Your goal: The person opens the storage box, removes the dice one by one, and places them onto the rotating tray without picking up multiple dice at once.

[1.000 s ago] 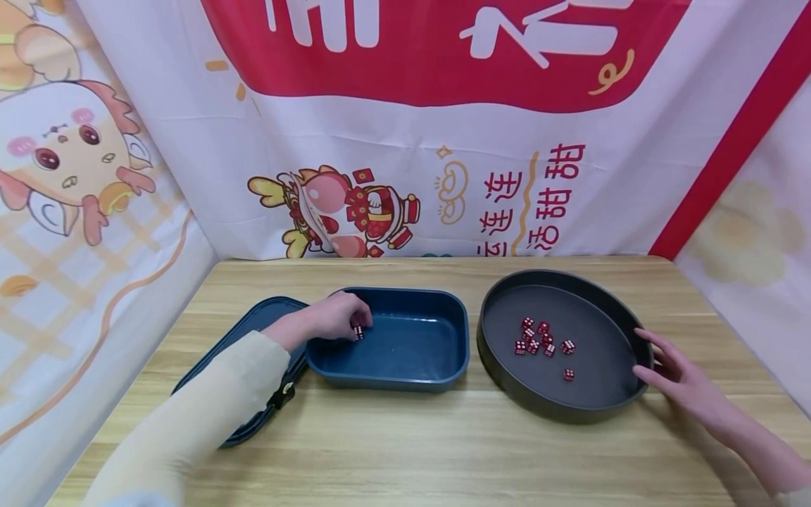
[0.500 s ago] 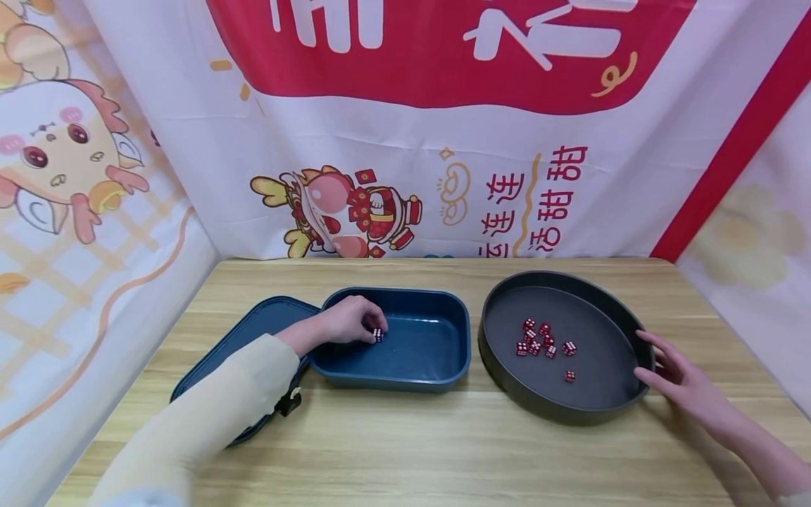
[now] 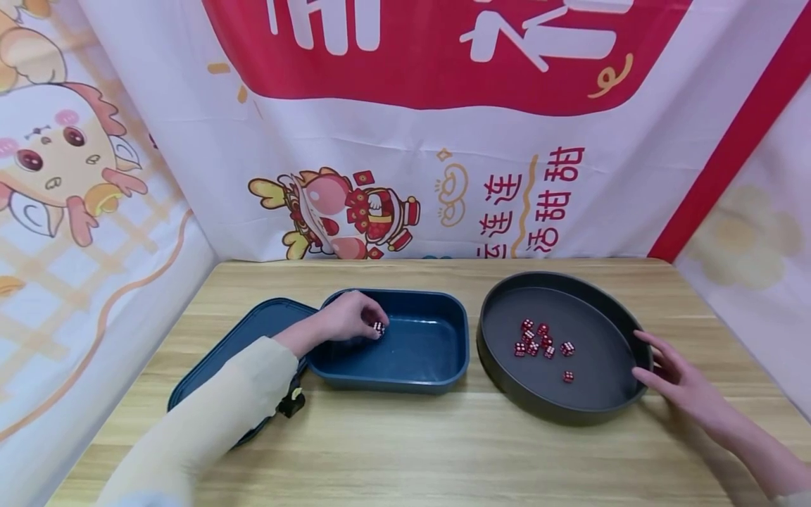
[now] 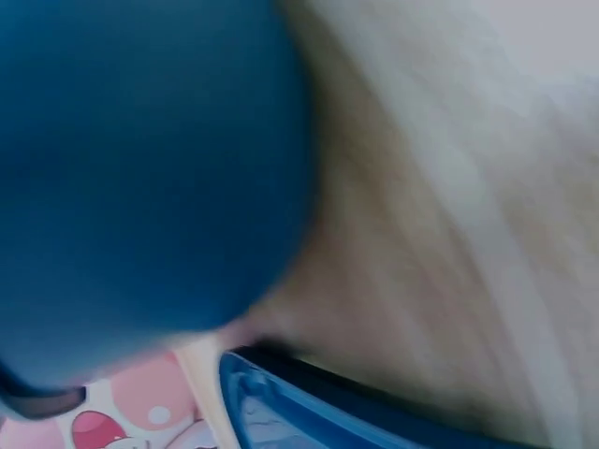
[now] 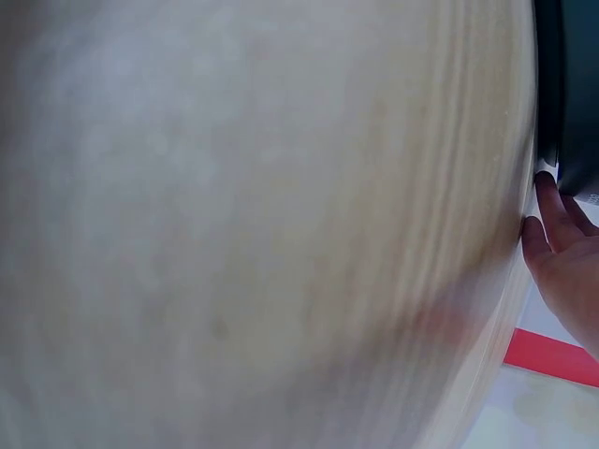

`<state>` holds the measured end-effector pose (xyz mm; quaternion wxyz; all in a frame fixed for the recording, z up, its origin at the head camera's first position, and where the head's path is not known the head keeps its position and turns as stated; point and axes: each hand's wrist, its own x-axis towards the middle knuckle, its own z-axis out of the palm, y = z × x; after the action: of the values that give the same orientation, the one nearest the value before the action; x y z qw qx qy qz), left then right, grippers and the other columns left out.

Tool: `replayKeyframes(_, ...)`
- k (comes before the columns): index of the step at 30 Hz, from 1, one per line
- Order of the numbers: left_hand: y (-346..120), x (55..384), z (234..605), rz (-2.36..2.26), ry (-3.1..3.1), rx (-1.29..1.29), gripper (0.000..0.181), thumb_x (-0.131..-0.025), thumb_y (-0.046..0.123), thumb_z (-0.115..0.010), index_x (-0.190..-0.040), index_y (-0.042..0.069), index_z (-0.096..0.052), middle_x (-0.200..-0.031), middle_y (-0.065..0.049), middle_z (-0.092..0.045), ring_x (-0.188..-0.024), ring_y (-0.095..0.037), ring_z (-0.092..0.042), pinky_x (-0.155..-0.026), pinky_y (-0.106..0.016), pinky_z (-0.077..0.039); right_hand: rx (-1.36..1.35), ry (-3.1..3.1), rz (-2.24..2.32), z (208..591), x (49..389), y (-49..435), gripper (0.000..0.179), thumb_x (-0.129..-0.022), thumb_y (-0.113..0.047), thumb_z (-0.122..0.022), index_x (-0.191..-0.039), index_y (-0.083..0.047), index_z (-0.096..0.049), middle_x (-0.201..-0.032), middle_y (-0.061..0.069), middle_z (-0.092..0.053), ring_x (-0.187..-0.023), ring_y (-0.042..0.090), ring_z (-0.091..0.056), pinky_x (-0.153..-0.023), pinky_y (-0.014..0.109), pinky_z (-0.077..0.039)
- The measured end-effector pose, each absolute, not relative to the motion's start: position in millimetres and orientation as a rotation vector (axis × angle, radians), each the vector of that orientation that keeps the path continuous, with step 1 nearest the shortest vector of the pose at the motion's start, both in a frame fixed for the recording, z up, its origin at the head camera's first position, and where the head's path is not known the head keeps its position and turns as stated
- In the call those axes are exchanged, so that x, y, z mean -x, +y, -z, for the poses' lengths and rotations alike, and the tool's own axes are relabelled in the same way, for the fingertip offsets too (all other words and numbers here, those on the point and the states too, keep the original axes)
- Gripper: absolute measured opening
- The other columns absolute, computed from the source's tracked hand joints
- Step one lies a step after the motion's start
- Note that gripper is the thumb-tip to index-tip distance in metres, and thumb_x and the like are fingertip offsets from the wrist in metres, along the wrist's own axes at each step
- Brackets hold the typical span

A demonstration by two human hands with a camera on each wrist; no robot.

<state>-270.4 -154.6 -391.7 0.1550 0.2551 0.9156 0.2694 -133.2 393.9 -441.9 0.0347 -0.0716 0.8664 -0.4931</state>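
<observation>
Inside the blue rectangular container (image 3: 418, 345), my left hand (image 3: 345, 317) pinches a dark die (image 3: 379, 328) with white pips between thumb and fingers. Whether it holds more than one is hard to tell. The left wrist view shows only a blurred blue surface close up, not the hand. On the right, a round dark pan (image 3: 595, 387) bears several red dice (image 3: 533, 338), mostly clustered and a couple apart. My right hand (image 3: 684, 380) rests its thumb and fingertips on the pan's right rim. In the right wrist view its fingers (image 5: 552, 210) touch the pan's side.
A blue lid (image 3: 243, 338) with a black clasp (image 3: 291, 400) lies left of the container, partly under the left forearm. The wooden table (image 3: 431, 451) ends at a printed cloth (image 3: 405, 127) behind. More cloth hangs at both sides.
My left hand has shifted slightly right within the container, keeping its pinch on the die. The right hand, pan and red dice stay in place.
</observation>
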Motion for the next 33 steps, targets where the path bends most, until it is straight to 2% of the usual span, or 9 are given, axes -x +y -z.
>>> replayKeyframes(6,-142.9,264.8,370.5,-0.938,2.582,-0.787,0.023,-0.085,0.011,-0.076,-0.108,0.010,-0.074,-0.094,0.003,-0.069,-0.081,-0.014,-0.063,-0.078,-0.029,-0.054,0.200,2.659,1.502,439.8,132.8,392.9,0.065,-0.102,-0.015,-0.052,-0.156,-0.023,-0.018,-0.153,0.034,-0.005,-0.129,0.065,-0.011,-0.084,0.002,-0.030)
replayKeyframes(16,-110.3,257.6,348.1,-1.140,2.436,-0.889,0.028,-0.085,0.010,-0.076,-0.113,0.006,-0.071,-0.097,0.002,-0.070,-0.087,-0.015,-0.065,-0.080,-0.029,-0.054,0.196,2.655,1.501,437.3,132.2,391.6,0.065,-0.102,-0.016,-0.052,-0.156,-0.024,-0.018,-0.152,0.036,-0.005,-0.128,0.065,-0.012,-0.082,0.003,-0.031)
replayKeyframes(24,-76.2,256.7,346.9,-1.227,2.343,-0.980,0.025,-0.084,0.009,-0.076,-0.109,0.006,-0.072,-0.095,0.001,-0.070,-0.086,-0.014,-0.066,-0.080,-0.027,-0.054,0.210,2.681,1.489,439.3,133.6,392.7,0.065,-0.101,-0.015,-0.053,-0.156,-0.022,-0.019,-0.151,0.037,-0.010,-0.127,0.065,-0.018,-0.081,0.004,-0.034)
replayKeyframes(33,-35.6,254.6,341.8,-1.224,2.300,-1.046,0.024,-0.086,0.011,-0.075,-0.109,0.007,-0.072,-0.095,0.003,-0.070,-0.087,-0.011,-0.066,-0.078,-0.025,-0.054,0.186,2.679,1.453,438.1,134.1,394.0,0.066,-0.101,-0.018,-0.054,-0.156,-0.022,-0.018,-0.151,0.038,-0.011,-0.126,0.065,-0.019,-0.079,0.004,-0.035)
